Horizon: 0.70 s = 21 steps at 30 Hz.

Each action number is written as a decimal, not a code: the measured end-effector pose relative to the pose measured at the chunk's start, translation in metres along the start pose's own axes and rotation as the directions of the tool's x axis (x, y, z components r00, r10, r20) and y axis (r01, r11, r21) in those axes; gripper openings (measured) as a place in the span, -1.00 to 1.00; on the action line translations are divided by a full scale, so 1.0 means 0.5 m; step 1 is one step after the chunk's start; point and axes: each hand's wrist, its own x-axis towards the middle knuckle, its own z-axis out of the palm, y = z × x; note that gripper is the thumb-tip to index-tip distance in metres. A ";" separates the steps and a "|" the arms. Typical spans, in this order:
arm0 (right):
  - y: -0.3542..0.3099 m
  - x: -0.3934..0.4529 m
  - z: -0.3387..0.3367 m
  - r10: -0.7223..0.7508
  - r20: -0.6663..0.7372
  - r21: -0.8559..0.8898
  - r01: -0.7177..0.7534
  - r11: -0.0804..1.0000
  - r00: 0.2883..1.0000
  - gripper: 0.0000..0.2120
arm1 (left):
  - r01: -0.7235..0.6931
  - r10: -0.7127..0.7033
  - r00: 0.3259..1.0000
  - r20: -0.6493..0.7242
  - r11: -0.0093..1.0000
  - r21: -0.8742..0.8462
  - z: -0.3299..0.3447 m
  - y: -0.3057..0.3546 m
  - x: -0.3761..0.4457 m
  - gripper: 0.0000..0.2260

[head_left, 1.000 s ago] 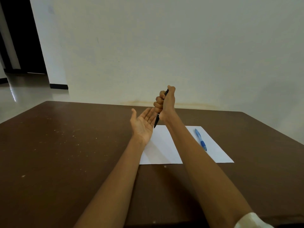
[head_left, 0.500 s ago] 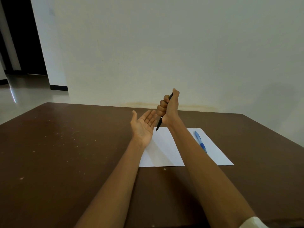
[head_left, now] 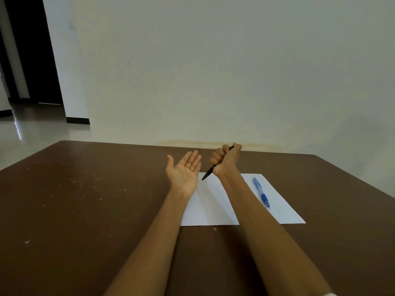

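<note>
Table (head_left: 85,199): brown, speckled. It carries the paper (head_left: 282,212).
L hand (head_left: 184,171): palm up, fingers straight and apart, holds nothing. It hovers above the paper's far-left corner.
Black pen (head_left: 208,173): clamped in the R fist, tip pointing down-left over the paper's far edge. The tip is near the L palm but not touching it.
R hand (head_left: 225,160): fingers curled tight round the barrel, thumb on the top end. It is raised over the paper's far edge.
Blue pen (head_left: 261,193): lies loose on the paper's right half, roughly parallel w/ its right edge.
Risk 1: a fist grip gives poor tip control, so a downward jab could poke the L palm, which sits right in the tip's line.
Risk 2: if the tip is out, it could leave stray ink on skin or on the paper.
Risk 3: thumb pressure on the end could make the barrel slip thru the fist, and the pen would drop onto the paper.
Risk 4: the R forearm sweeps low over the paper and could nudge the sheet, so the blue pen rolls off.
</note>
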 end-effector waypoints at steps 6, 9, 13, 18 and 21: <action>-0.002 0.000 0.006 -0.004 -0.015 0.035 0.004 0.999 1.000 -0.60 | 0.004 -0.004 1.000 0.005 1.000 0.011 0.000 0.000 -0.001 -0.35; -0.002 -0.001 0.008 -0.013 -0.012 0.025 0.014 1.000 1.000 -0.63 | 0.004 -0.004 1.000 0.009 1.000 0.014 0.000 -0.001 0.000 -0.34; -0.004 -0.002 0.010 -0.025 0.000 0.009 0.025 1.000 1.000 -0.60 | 0.005 -0.005 1.000 0.011 1.000 0.014 0.000 -0.002 0.002 -0.35; -0.005 -0.005 0.015 -0.036 0.008 0.005 0.036 0.999 0.999 -0.62 | 0.005 -0.006 1.000 0.017 1.000 0.012 -0.001 -0.003 0.003 -0.35; -0.006 -0.008 0.016 -0.035 0.017 -0.001 0.035 0.999 0.999 -0.62 | 0.003 -0.003 1.000 0.016 1.000 0.017 -0.001 -0.003 0.002 -0.35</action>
